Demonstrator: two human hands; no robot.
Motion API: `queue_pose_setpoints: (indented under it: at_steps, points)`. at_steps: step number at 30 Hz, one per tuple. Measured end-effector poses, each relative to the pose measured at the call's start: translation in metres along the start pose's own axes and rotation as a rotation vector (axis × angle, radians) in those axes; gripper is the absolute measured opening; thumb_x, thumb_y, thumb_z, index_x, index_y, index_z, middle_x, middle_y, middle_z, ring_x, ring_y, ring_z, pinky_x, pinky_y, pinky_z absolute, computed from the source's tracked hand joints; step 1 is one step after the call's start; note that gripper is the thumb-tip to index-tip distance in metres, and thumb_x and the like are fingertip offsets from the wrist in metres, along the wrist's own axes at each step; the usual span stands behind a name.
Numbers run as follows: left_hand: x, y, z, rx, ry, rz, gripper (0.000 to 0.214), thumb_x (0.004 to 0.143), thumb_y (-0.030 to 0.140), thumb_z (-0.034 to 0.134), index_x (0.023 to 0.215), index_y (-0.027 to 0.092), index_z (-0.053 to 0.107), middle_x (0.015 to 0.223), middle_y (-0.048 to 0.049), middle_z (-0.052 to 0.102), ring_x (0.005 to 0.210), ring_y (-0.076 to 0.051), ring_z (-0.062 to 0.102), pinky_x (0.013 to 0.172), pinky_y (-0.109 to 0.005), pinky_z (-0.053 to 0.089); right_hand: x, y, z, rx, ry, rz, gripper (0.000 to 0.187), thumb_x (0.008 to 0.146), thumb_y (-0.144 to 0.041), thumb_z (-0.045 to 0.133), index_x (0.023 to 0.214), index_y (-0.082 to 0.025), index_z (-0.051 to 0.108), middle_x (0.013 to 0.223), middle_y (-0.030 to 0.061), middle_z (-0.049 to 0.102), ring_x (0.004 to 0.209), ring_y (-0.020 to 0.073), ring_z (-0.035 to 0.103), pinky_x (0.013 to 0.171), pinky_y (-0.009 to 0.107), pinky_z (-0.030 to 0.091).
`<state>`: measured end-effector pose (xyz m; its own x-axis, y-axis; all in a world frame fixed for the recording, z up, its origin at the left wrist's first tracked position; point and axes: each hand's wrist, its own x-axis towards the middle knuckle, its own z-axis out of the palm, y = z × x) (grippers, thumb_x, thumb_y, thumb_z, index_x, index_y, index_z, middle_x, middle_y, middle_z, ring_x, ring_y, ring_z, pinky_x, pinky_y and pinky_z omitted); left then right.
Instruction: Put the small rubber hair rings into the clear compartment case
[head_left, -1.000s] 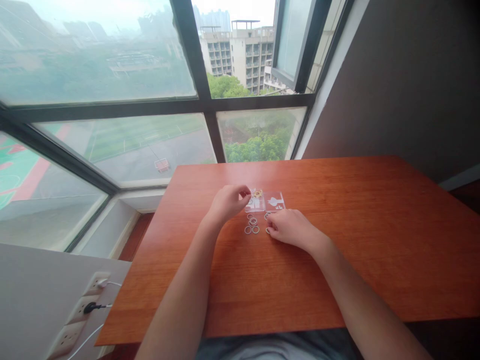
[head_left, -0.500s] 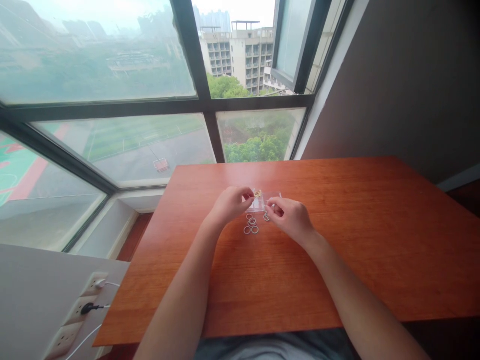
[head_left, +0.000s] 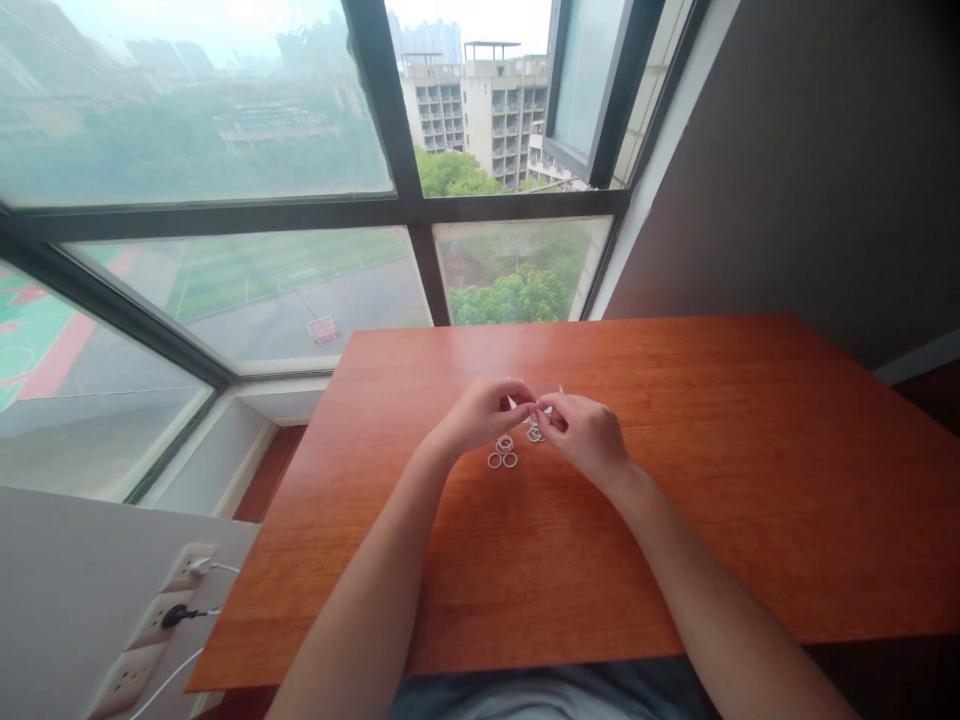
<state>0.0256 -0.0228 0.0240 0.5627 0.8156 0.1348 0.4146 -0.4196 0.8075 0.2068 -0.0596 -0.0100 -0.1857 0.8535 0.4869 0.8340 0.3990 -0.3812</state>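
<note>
Over the middle of the wooden table (head_left: pixel 570 540), my left hand (head_left: pixel 484 415) and my right hand (head_left: pixel 589 432) meet at the fingertips. Each has thumb and finger pinched together; whatever lies between them is too small to make out. Below my left hand, several pale rings (head_left: pixel 510 461) lie on the table, some overlapping. A second small cluster of rings (head_left: pixel 535 435) sits beneath the fingertips of my right hand. Behind the hands, a clear plastic box (head_left: pixel 553 390) is mostly hidden, with only its far edge showing.
Past the table's far edge are large windows with dark frames (head_left: pixel 417 208), one pane swung outward. At the lower left, wall sockets (head_left: pixel 154 620) hold plugs with cables. A grey wall (head_left: pixel 787 180) rises on the right.
My left hand has moved right, from above the box to my right hand's fingertips. It now covers the box and the gold-coloured rings there. My right hand has barely moved.
</note>
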Motion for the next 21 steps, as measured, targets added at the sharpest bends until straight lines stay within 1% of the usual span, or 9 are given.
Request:
queue_pose_setpoints:
  at_steps: [4, 7, 11, 15, 21]
  points:
    - [0.0, -0.001, 0.0, 0.015, 0.0, 0.009, 0.017, 0.081, 0.019, 0.054, 0.086, 0.014, 0.069, 0.078, -0.0025, 0.068, 0.065, -0.009, 0.052, 0.059, -0.019, 0.039, 0.0, 0.001, 0.0, -0.018, 0.012, -0.011, 0.014, 0.085, -0.029, 0.055, 0.082, -0.022, 0.067, 0.062, -0.0017, 0.062, 0.061, 0.0129, 0.056, 0.058, 0.024, 0.029]
    - [0.0, -0.002, 0.0, 0.049, 0.004, 0.005, 0.016, 0.079, 0.017, 0.054, 0.084, 0.014, 0.069, 0.078, -0.0023, 0.068, 0.066, -0.01, 0.054, 0.06, -0.019, 0.04, 0.0, 0.001, -0.001, -0.027, 0.003, -0.003, 0.015, 0.086, -0.029, 0.054, 0.083, -0.022, 0.067, 0.062, -0.0012, 0.063, 0.061, 0.013, 0.056, 0.058, 0.024, 0.03]
    - [-0.001, -0.005, -0.001, 0.106, 0.044, -0.007, 0.015, 0.078, 0.016, 0.053, 0.081, 0.014, 0.068, 0.074, -0.001, 0.067, 0.064, -0.009, 0.054, 0.06, -0.019, 0.04, 0.001, 0.0, -0.002, -0.014, -0.024, 0.002, 0.017, 0.087, -0.031, 0.054, 0.085, -0.022, 0.068, 0.064, -0.0007, 0.064, 0.062, 0.0131, 0.057, 0.059, 0.024, 0.03]
    - [-0.002, -0.011, -0.009, 0.221, 0.117, -0.066, 0.014, 0.078, 0.018, 0.054, 0.077, 0.015, 0.068, 0.073, -0.0015, 0.068, 0.06, -0.009, 0.053, 0.056, -0.019, 0.038, 0.001, 0.0, -0.003, 0.001, -0.048, 0.021, 0.018, 0.088, -0.031, 0.052, 0.087, -0.022, 0.068, 0.064, -0.0008, 0.063, 0.063, 0.0133, 0.057, 0.06, 0.024, 0.032]
    - [-0.005, -0.02, -0.02, 0.319, 0.16, -0.103, 0.015, 0.079, 0.022, 0.054, 0.079, 0.017, 0.069, 0.076, -0.0022, 0.069, 0.063, -0.011, 0.055, 0.057, -0.02, 0.039, 0.001, 0.001, -0.003, 0.024, -0.056, 0.029, 0.018, 0.088, -0.03, 0.052, 0.089, -0.023, 0.069, 0.064, -0.001, 0.063, 0.062, 0.0131, 0.056, 0.061, 0.023, 0.033]
